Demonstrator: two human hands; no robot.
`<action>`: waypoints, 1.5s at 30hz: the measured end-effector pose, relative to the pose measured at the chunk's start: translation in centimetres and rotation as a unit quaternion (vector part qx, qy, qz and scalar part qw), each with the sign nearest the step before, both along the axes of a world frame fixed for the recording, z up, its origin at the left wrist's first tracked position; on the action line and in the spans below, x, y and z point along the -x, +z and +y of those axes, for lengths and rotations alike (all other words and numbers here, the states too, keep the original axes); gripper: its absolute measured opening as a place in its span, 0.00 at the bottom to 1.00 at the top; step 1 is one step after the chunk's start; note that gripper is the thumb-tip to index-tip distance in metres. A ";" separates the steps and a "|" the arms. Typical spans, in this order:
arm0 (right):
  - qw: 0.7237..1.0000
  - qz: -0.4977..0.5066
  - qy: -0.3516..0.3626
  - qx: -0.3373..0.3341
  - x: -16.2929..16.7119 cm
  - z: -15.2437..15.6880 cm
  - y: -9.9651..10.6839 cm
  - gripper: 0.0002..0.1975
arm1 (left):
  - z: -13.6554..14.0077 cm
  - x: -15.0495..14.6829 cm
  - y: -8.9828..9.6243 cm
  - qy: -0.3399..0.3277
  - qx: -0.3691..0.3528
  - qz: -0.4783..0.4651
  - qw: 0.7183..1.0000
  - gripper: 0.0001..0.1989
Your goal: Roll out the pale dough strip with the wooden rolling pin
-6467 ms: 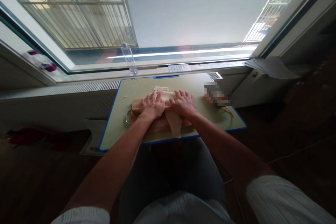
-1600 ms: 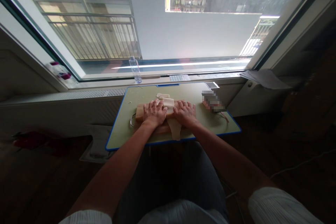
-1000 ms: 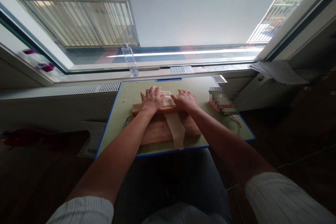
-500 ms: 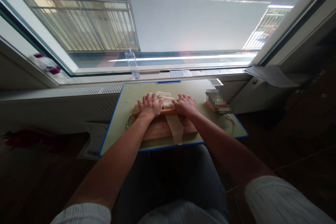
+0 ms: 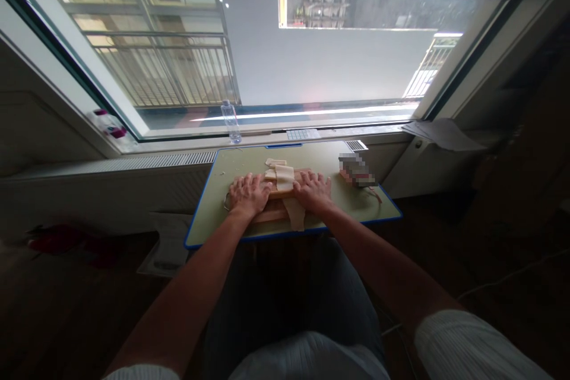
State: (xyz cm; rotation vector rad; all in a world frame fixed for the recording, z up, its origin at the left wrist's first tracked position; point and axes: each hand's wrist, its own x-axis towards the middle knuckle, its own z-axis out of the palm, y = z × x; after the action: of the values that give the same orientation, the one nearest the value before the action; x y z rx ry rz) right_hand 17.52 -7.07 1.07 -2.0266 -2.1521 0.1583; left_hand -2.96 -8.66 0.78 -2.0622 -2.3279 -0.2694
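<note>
A wooden rolling pin (image 5: pixel 281 194) lies crosswise over a long strip of dough (image 5: pixel 285 176) on a thick wooden cutting board (image 5: pixel 271 214). My left hand (image 5: pixel 250 193) rests palm down over the pin's left part, fingers spread and pointing away from me. Over the pin's right part lies my right hand (image 5: pixel 313 190), also flat with its fingers stretched forward. Between my hands the middle of the pin shows. The near end of the dough hangs over the board's front edge. Both pin ends are hidden under my hands.
A small pale green table (image 5: pixel 356 208) with a blue rim carries the board. More dough pieces (image 5: pixel 275 162) lie behind it. A pixelated object (image 5: pixel 357 171) sits at right. On the windowsill stand a clear bottle (image 5: pixel 231 123) and papers (image 5: pixel 445 132).
My hands and the rolling pin have shifted toward me along the dough, showing more of its far part. The whole view has tilted up slightly.
</note>
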 end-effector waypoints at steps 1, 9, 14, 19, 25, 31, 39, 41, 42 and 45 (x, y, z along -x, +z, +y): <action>1.000 0.001 -0.001 0.000 0.0 -0.1 0.0 0.34 | -0.2 0.1 0.0 0.001 0.000 -0.001 1.000 0.35; 1.000 -0.006 0.003 -0.014 0.1 1.2 0.0 0.33 | 1.0 1.2 0.1 0.011 0.019 -0.020 1.000 0.36; 1.000 0.011 -0.010 0.008 0.4 3.4 -0.1 0.34 | 3.2 1.5 0.1 0.009 0.031 -0.040 0.999 0.38; 0.998 0.045 -0.020 0.030 0.6 6.3 0.2 0.37 | 6.3 2.1 0.3 0.009 0.049 -0.066 0.997 0.39; 0.995 0.079 -0.028 0.056 0.9 9.5 0.6 0.40 | 9.9 2.7 0.2 0.013 0.064 -0.078 0.995 0.40; 0.994 0.083 -0.020 0.062 1.0 11.1 0.4 0.41 | 11.1 2.7 0.3 0.014 0.052 -0.075 0.996 0.38; 0.996 0.064 -0.016 0.063 0.8 9.5 0.5 0.42 | 10.0 2.8 0.1 -0.001 0.070 -0.061 0.996 0.39; 0.997 0.058 -0.015 0.057 0.8 8.8 0.4 0.42 | 9.3 2.7 0.1 -0.009 0.071 -0.058 0.996 0.39; 0.997 0.054 -0.016 0.055 0.7 8.4 0.3 0.42 | 8.9 2.7 0.1 -0.012 0.072 -0.057 0.996 0.38; 0.998 0.044 -0.017 0.044 0.6 7.2 0.0 0.39 | 7.3 2.4 0.2 -0.013 0.067 -0.049 0.997 0.37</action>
State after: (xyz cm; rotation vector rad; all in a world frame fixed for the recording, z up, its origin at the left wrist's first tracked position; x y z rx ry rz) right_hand 16.93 0.13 1.05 -2.0611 -2.0907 0.3363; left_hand -5.39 -1.31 1.01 -2.1877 -2.4397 -0.2264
